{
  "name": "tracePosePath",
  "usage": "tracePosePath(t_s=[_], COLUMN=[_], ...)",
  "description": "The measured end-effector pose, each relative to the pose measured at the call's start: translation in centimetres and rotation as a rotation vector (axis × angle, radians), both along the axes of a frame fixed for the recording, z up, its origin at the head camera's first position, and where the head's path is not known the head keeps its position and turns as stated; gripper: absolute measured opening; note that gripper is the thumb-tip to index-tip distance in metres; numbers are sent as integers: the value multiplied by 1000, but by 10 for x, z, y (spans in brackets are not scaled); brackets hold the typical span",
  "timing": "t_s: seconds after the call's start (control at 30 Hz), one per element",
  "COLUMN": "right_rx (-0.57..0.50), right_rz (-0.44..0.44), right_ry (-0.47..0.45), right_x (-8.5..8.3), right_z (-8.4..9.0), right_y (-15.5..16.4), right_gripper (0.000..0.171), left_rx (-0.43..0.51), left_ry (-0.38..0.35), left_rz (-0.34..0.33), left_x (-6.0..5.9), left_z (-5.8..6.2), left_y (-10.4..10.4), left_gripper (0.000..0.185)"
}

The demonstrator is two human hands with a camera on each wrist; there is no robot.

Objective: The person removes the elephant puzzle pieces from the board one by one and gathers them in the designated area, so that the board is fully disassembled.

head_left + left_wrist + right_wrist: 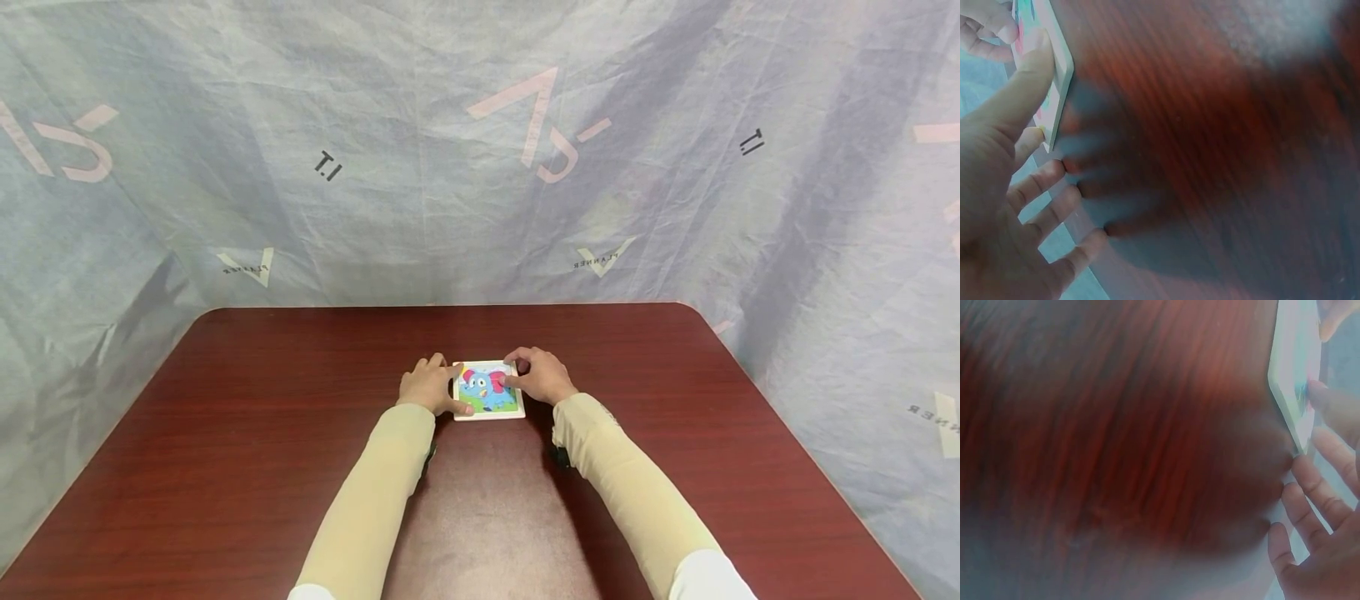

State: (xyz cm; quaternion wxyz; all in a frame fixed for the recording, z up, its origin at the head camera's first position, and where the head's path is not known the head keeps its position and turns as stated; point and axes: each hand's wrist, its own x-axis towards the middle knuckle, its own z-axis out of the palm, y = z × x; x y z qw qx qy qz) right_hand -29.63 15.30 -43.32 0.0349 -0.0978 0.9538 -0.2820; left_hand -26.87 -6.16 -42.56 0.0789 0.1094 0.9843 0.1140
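Note:
A small square picture puzzle (491, 402) with a pale frame lies on the table, showing a blue elephant with pink ears on green ground. My left hand (429, 386) is at its left side, thumb laid over the near left corner and index finger by the far left corner. In the left wrist view, the other fingers (1054, 212) spread down to the table beside the frame. From the right, my right hand (545, 377) touches the elephant's ear with its thumb, while its index finger reaches the far right corner. Its remaining fingers (1302, 509) rest on the table.
The dark red wooden table (300, 467) has rounded far corners. Behind it and along both sides hangs a grey-blue printed cloth (420, 167). Light sleeves (375, 492) cover both forearms.

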Motion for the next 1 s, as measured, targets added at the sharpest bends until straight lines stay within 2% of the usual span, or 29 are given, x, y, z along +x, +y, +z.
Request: tracePosePath(t_s=[0.37, 0.63, 1.0], right_rx=[-53, -54, -52], right_rz=[-20, -21, 20], right_ry=[-23, -2, 19], right_x=[1, 1, 1], right_z=[-3, -3, -6], right_y=[-2, -2, 0], right_gripper=[29, 28, 30], left_rx=[21, 26, 28], left_ry=[-19, -14, -10], left_rz=[20, 19, 20], left_x=[4, 3, 4], left_z=[4, 3, 2], left_y=[2, 1, 2], left_gripper=[85, 86, 85])
